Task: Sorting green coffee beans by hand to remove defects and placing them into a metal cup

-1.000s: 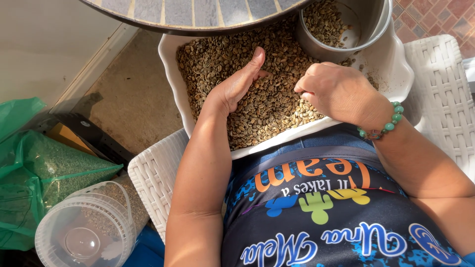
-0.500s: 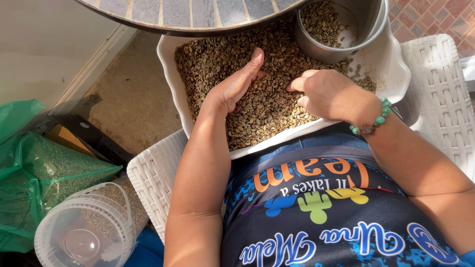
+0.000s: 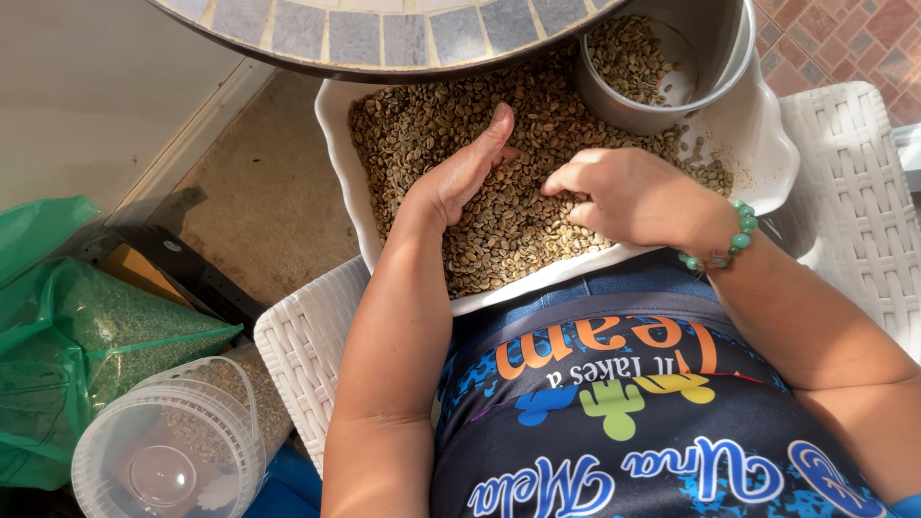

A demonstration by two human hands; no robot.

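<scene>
A white dish full of pale green-brown beans rests on my lap. My left hand stands on edge in the beans, fingers together and straight, palm facing right. My right hand, with a green bead bracelet at the wrist, lies knuckles-up on the beans just right of it, fingers curled and tips touching the heap. A grey metal pot with some beans inside sits in the dish's far right corner.
A round tiled tabletop overhangs the dish's far side. I sit in a white wicker chair. At the lower left lie a clear plastic bucket and green plastic bags of beans.
My right hand has slid left across the beans toward my left hand, its fingers stretching out. The left hand stays put.
</scene>
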